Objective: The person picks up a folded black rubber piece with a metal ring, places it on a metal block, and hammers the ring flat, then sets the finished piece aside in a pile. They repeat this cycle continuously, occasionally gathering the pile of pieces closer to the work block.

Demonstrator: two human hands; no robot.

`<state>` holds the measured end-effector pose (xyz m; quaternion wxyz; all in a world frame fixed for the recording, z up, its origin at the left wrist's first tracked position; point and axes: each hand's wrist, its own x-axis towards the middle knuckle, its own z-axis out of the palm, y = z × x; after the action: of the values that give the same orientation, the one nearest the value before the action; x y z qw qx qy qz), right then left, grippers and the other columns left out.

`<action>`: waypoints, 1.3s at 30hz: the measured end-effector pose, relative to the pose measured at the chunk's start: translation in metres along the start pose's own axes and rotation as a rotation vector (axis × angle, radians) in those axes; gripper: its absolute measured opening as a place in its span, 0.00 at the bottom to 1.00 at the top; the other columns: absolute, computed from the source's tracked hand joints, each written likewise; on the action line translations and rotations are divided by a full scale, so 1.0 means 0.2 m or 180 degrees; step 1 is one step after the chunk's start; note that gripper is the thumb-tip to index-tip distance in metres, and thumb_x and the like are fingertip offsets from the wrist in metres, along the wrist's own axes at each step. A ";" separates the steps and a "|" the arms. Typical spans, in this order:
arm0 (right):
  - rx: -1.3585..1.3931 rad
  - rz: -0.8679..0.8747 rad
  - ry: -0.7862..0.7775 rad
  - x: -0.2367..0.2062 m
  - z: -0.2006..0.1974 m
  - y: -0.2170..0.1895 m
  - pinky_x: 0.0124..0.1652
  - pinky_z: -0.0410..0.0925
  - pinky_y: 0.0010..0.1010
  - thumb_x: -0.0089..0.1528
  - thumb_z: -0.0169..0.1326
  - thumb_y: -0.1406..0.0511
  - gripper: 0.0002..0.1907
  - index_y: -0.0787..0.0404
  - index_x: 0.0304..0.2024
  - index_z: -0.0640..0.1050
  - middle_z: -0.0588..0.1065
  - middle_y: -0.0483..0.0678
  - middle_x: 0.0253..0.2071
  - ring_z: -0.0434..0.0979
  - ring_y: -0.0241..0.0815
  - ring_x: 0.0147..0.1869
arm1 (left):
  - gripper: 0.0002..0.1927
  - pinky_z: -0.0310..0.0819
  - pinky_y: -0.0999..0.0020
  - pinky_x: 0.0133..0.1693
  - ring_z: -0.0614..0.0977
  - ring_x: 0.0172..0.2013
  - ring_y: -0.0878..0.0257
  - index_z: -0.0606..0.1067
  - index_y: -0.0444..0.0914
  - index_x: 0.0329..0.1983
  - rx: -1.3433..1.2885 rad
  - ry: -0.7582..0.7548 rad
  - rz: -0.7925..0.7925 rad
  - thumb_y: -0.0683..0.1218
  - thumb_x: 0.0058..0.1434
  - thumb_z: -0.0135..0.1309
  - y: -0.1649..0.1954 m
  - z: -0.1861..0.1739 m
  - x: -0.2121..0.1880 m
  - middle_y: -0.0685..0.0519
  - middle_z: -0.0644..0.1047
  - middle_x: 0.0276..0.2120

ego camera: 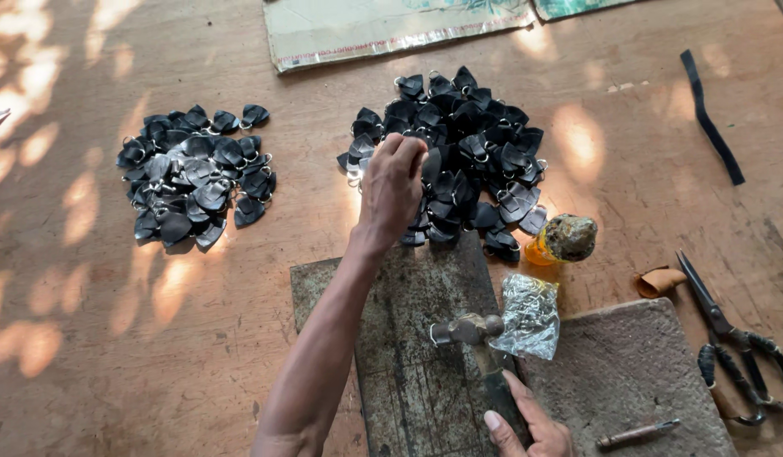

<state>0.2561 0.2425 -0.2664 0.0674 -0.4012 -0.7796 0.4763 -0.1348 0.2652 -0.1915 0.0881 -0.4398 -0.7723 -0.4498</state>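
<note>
Fingers of left hand (393, 188) pinching into one of two black leather-piece heaps (459, 152), right hand (527, 427) gripping one hammer (480, 343)

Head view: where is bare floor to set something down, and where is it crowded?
Bare floor lies below the left pile, and between that pile and the right pile. Crowded: right of the metal plate, with hammer, plastic bag, jar, stone slab and scissors.
</note>
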 end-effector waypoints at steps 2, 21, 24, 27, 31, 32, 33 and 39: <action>-0.0028 0.0172 -0.0068 0.01 0.00 0.00 0.51 0.74 0.32 0.57 0.61 0.56 0.36 0.56 0.67 0.72 0.82 0.55 0.52 0.86 0.43 0.52 | 0.03 0.76 0.67 0.35 0.75 0.32 0.63 0.77 0.35 0.43 0.0081 -0.0219 -0.0008 0.39 0.67 0.55 0.00 0.03 0.09 0.52 0.74 0.34; 0.0189 0.1055 -0.0309 0.03 -0.02 -0.05 0.37 0.79 0.31 0.57 0.62 0.53 0.38 0.48 0.69 0.70 0.83 0.51 0.35 0.90 0.38 0.33 | 0.04 0.77 0.63 0.38 0.77 0.35 0.63 0.81 0.41 0.34 -0.0428 -0.0685 -0.0126 0.39 0.62 0.59 0.05 -0.07 0.33 0.55 0.81 0.31; 0.0177 0.1081 -0.0310 0.03 -0.02 -0.05 0.38 0.79 0.30 0.58 0.62 0.53 0.38 0.49 0.70 0.70 0.83 0.51 0.36 0.89 0.38 0.34 | 0.01 0.76 0.63 0.40 0.78 0.36 0.62 0.79 0.38 0.36 -0.0395 0.0105 0.0642 0.39 0.63 0.59 0.04 -0.05 0.33 0.54 0.80 0.34; 0.0120 0.1080 -0.0321 0.03 -0.02 -0.05 0.40 0.78 0.30 0.57 0.63 0.53 0.38 0.48 0.70 0.70 0.83 0.51 0.38 0.90 0.38 0.36 | 0.04 0.73 0.63 0.39 0.78 0.37 0.61 0.79 0.39 0.36 0.0360 0.0077 0.0964 0.38 0.68 0.57 0.03 -0.03 0.28 0.53 0.80 0.33; 0.0090 0.0808 -0.0289 0.02 -0.03 -0.03 0.45 0.77 0.30 0.57 0.63 0.52 0.38 0.50 0.69 0.71 0.83 0.51 0.44 0.88 0.39 0.42 | 0.09 0.71 0.60 0.46 0.77 0.40 0.58 0.80 0.42 0.34 0.1161 -0.1339 0.0316 0.46 0.72 0.57 0.04 -0.04 0.12 0.53 0.80 0.35; 0.0088 0.0728 -0.0273 0.02 -0.03 -0.03 0.46 0.77 0.30 0.57 0.63 0.52 0.38 0.50 0.68 0.71 0.82 0.51 0.45 0.86 0.39 0.44 | 0.06 0.70 0.58 0.48 0.75 0.45 0.55 0.79 0.40 0.38 0.0921 -0.0999 0.0518 0.47 0.68 0.60 0.06 -0.04 0.06 0.50 0.78 0.41; 0.0087 0.0721 -0.0282 0.02 -0.03 -0.03 0.47 0.77 0.30 0.57 0.62 0.52 0.38 0.51 0.69 0.71 0.83 0.52 0.46 0.86 0.39 0.45 | 0.09 0.70 0.57 0.50 0.73 0.50 0.52 0.79 0.39 0.41 0.0676 -0.0660 0.0728 0.48 0.63 0.62 0.09 -0.04 0.00 0.46 0.77 0.48; 0.0057 0.0818 -0.0349 0.02 -0.03 -0.03 0.49 0.77 0.31 0.58 0.62 0.52 0.37 0.50 0.69 0.71 0.82 0.51 0.47 0.86 0.41 0.46 | 0.24 0.54 0.44 0.61 0.62 0.63 0.41 0.81 0.41 0.42 0.0173 -0.1123 0.1099 0.55 0.43 0.71 0.30 0.08 -0.23 0.36 0.65 0.64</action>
<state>0.2526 0.2479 -0.2590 -0.0333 -0.4705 -0.7200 0.5090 -0.0574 0.2625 -0.1886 0.0392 -0.6344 -0.7010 -0.3234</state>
